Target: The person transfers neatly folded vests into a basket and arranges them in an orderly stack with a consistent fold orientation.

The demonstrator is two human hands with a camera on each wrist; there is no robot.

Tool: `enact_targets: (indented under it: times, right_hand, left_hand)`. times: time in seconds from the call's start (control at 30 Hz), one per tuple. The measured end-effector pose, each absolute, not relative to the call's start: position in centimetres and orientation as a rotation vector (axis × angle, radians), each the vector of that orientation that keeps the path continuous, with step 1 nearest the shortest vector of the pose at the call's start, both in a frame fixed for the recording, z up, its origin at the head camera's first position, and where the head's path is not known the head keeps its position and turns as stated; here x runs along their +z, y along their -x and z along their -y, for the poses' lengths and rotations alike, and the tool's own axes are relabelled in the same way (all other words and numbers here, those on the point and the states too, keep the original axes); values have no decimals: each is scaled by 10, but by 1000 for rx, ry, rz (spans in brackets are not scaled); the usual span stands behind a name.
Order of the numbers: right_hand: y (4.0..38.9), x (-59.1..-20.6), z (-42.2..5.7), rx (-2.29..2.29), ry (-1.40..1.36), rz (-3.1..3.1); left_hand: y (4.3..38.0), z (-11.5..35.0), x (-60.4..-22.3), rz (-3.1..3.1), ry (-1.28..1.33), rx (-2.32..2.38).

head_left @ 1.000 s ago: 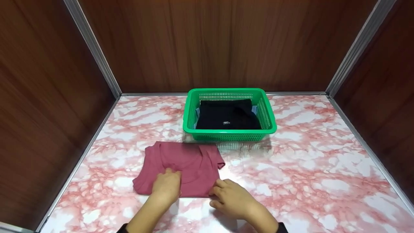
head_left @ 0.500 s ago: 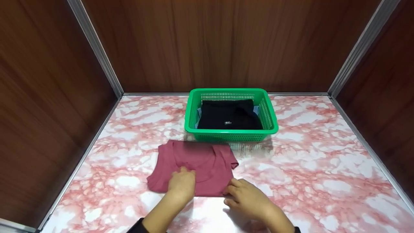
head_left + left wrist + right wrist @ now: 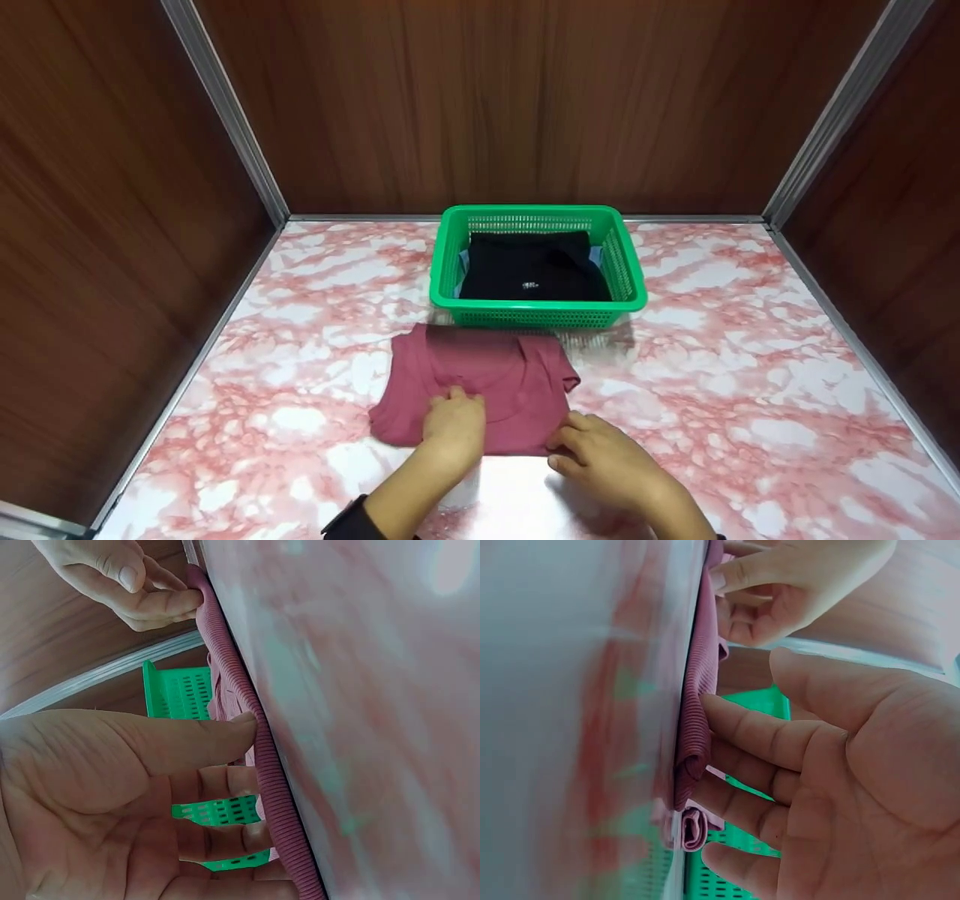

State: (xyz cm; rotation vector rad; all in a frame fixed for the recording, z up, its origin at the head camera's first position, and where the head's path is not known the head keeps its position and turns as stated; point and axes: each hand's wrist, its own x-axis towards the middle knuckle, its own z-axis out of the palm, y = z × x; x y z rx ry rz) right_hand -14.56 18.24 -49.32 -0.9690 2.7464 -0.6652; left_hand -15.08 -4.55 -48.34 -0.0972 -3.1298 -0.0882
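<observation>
A maroon shirt (image 3: 540, 397), folded into a flat bundle, lies on the marbled table in front of the basket. My left hand (image 3: 455, 427) rests on its front middle, fingers extended over the cloth. In the left wrist view, that hand's thumb (image 3: 210, 739) touches the ribbed front edge (image 3: 270, 787). My right hand (image 3: 604, 457) is at the front right corner. The right wrist view has its fingers (image 3: 757, 731) fairly straight, fingertips against the ribbed fold, thumb (image 3: 817, 682) held away from the cloth. A short sleeve (image 3: 571, 381) sticks out on the shirt's right side.
Just behind the shirt stands a green plastic basket (image 3: 538, 306). Inside it lies a folded black garment (image 3: 517, 262) with a small white mark, light blue cloth (image 3: 595, 255) showing beside it. Brown wood panels (image 3: 480, 105) with metal strips enclose the table (image 3: 712, 360) at back and sides.
The maroon shirt has slid to the right across the table, both hands moving along with it. Its folds look much the same. The basket stays in place.
</observation>
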Motion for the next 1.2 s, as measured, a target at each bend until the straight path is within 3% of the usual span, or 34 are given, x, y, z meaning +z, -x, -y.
enact_targets:
  times: [1.2]
  right_hand:
    - [153,-492,-243,-630,833,-2870]
  left_hand:
    - [167,-36,-480,3360,-107,-204]
